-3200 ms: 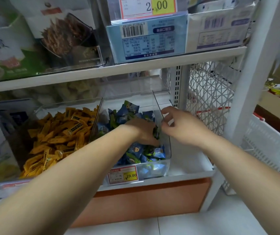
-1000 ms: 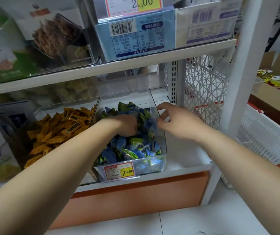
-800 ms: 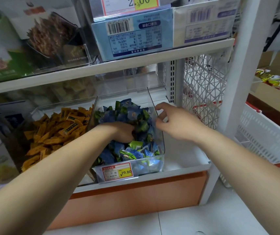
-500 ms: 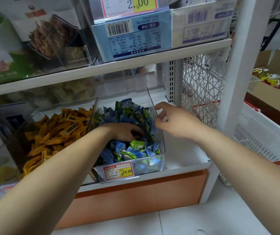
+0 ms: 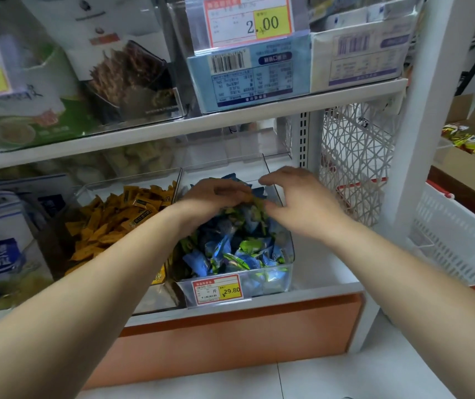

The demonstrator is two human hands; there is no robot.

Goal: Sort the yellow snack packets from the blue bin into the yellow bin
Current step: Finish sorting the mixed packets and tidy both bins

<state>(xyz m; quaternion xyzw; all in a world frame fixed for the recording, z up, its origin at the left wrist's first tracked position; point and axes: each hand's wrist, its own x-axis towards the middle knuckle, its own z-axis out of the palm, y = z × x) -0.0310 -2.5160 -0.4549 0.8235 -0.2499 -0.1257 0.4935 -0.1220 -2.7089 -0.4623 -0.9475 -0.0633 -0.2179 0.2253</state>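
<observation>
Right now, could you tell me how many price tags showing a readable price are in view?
2: the 2.00 price tag on the upper shelf, and the 29.80 price tag fronting the blue bin. A third, far left, is blurred.

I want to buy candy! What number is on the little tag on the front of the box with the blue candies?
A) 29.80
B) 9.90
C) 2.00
A: the tag clipped to the front of the blue bin reads 29.80 on its yellow part.
</observation>
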